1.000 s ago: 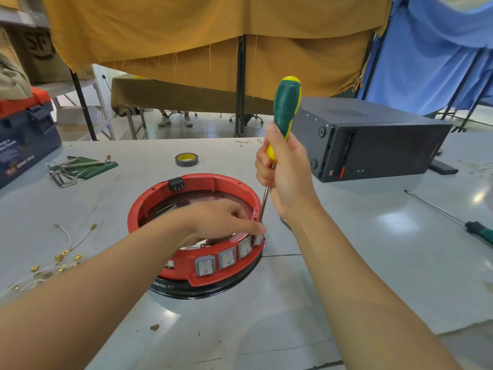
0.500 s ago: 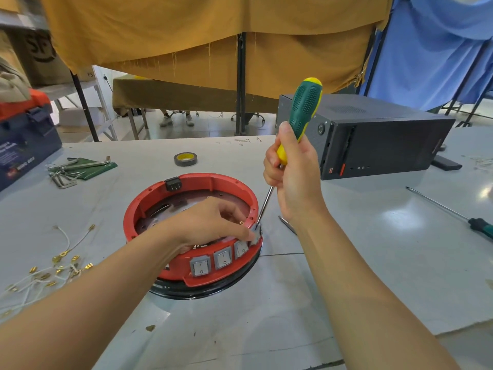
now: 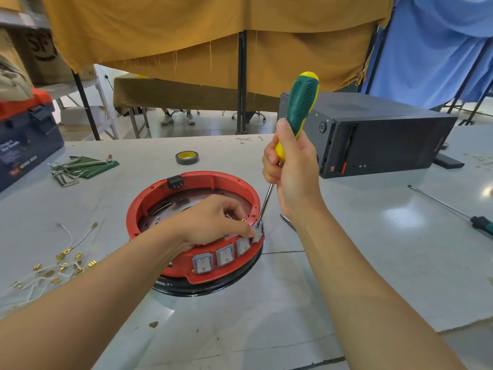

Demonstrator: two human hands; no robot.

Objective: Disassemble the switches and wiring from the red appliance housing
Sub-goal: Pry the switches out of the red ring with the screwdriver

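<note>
housing: the red ring housing (image 3: pixel 192 198) sits on a black base in the middle of the grey table (image 3: pixel 346 263), just in front of you.
switches: three grey rocker switches (image 3: pixel 225 256) sit in a row in its near wall; a fourth switch (image 3: pixel 258 231) at the right end of the row is tilted out of line with them.
your left hand: your left hand (image 3: pixel 216 222) reaches over the near rim, fingers curled, fingertips pinching that fourth switch.
your right hand: your right hand (image 3: pixel 290 166) is wrapped tight round the green and yellow screwdriver (image 3: pixel 301 102), handle up; its tip meets the rim at the fourth switch.
loose wiring: white wires with brass terminals (image 3: pixel 61 260) lie on the table to your left, well apart from the housing.
elsewhere: a tape roll (image 3: pixel 187 157) beyond the housing, hex keys (image 3: pixel 77 166) at far left, a black computer case (image 3: pixel 384 140) to the right, a second screwdriver (image 3: pixel 453 209) near the right edge.
</note>
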